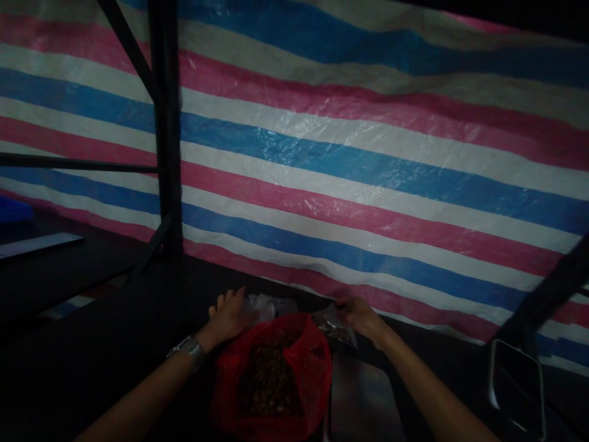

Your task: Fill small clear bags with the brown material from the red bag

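Note:
My left hand (pixel 229 316) rests at the left end of some crumpled clear plastic bags (pixel 273 306), touching them. Its fingers look spread, though the dim light blurs the thumb side. With closed fingers, my right hand (pixel 361 316) grips the upper right edge of a small clear plastic bag (pixel 335 328) that has brown bits in it. Between my forearms stands a red plastic bag (pixel 319 368), its mouth wide open. Small brown pieces (pixel 271 380), too dark to name, fill it.
A flat, dull metal plate or tray (pixel 363 399) lies right of the red bag. Farther right stands a dark metal-rimmed object (pixel 518 393). Striped plastic sheeting (pixel 359 178) hangs behind the black table (pixel 115 356). A dark post (pixel 168 135) rises at left, near a pale flat object (pixel 41 244).

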Motion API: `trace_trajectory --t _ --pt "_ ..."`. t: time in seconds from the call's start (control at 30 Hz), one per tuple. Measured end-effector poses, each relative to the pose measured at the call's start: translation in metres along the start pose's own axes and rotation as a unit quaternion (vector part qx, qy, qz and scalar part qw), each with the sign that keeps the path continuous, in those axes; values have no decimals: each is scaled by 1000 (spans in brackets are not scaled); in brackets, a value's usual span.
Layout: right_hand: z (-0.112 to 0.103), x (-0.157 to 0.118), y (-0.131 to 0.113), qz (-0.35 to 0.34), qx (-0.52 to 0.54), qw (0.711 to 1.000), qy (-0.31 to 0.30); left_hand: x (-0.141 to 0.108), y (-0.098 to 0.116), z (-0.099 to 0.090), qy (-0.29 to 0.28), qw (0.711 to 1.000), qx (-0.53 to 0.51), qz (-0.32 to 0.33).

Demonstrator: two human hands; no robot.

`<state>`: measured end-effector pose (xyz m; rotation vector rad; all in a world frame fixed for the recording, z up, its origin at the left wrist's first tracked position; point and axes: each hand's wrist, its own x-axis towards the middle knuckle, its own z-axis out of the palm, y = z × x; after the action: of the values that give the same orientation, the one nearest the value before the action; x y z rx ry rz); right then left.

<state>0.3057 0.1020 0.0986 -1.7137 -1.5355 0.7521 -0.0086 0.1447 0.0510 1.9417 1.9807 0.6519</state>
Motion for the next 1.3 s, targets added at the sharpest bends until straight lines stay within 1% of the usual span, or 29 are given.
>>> trace_trajectory --t 0.07,0.13,0.17,0.23,0.27,0.33,0.37,0.4,0.47,0.53,0.63,0.7,0.77,0.83,0.9,1.0,1.1,1.17,1.2,1.27,1.3 --pt "-10 -8 -12 22 51 998 -28 2 2 -10 8 999 -22 -22" --pt "-19 -17 -29 23 101 994 -36 -2 9 -23 30 997 -55 -35" --pt "-21 -23 -39 16 125 991 -35 -6 15 -30 44 996 -78 -32" --pt "-21 -33 -61 -5 164 986 -27 -19 30 -43 55 989 -137 2" --pt "-18 -39 -72 -18 177 984 -21 -28 40 -49 45 983 -175 34" --pt "-10 -51 -96 -43 192 980 -10 -46 60 -58 -16 959 -259 114" --pt "-4 -57 -106 -57 194 979 -10 -55 69 -61 -49 943 -297 143" --pt "2 -64 -116 -73 192 979 -12 -64 76 -63 -80 926 -332 160" --pt "13 -76 -131 -101 183 977 -27 -78 85 -68 -120 895 -390 181" --pt "21 -86 -140 -116 179 976 -45 -89 86 -72 -136 870 -433 194" --pt "30 -93 -142 -113 196 971 -76 -99 79 -80 -137 848 -466 212" --pt "35 -96 -138 -104 220 965 -101 -104 72 -83 -140 843 -470 222" --pt "41 -100 -135 -79 250 959 -110 -108 67 -84 -142 843 -464 231" --pt "49 -105 -133 -45 283 953 -96 -110 63 -82 -130 849 -454 236" --pt "56 -109 -132 -25 304 949 -73 -110 62 -78 -106 861 -442 229" --pt "63 -111 -130 -31 302 952 -37 -109 61 -74 -78 877 -429 205" --pt "60 -107 -128 -42 286 957 12 -108 61 -73 -74 878 -440 175" --pt "54 -103 -127 -51 273 960 38 -110 60 -71 -90 872 -458 149" --pt "51 -102 -127 -58 266 961 45 -111 60 -69 -108 867 -468 133" --pt "48 -102 -126 -74 255 963 50 -116 58 -63 -160 850 -494 89" --pt "47 -103 -126 -85 251 963 51 -119 56 -61 -191 836 -511 62"
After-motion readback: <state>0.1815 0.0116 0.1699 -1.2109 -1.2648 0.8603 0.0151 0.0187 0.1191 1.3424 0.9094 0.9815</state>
